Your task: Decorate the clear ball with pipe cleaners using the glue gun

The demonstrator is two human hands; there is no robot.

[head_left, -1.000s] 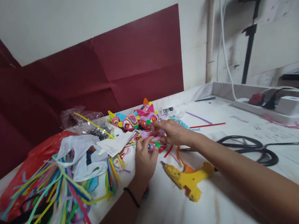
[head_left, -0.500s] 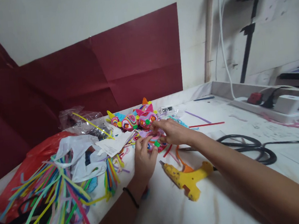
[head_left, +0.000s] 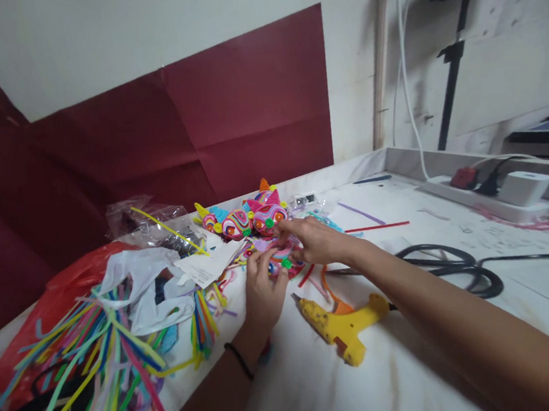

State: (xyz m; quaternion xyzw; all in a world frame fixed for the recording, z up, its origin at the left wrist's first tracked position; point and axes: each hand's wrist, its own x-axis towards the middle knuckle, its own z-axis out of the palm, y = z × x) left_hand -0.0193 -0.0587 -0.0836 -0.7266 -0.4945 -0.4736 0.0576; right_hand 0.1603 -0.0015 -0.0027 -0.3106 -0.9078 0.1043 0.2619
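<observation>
Both hands, left hand point(head_left: 262, 290) and right hand point(head_left: 315, 240), pinch a flat pipe-cleaner ornament point(head_left: 280, 260) lying on the table point(head_left: 418, 360), long axis nine-to-three, at twelve o'clock from the glue gun point(head_left: 342, 324).

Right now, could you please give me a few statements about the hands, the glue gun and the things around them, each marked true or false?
1. Both hands, left hand and right hand, meet at a small colourful craft piece. True.
2. The yellow glue gun is held in the right hand. False: it lies on the white table, untouched.
3. The left wrist wears a dark band. True.
4. The loose colourful strips lie to the right of the glue gun. False: they lie to its left, by the red bag.
5. A black cable lies coiled on the table. True.
</observation>
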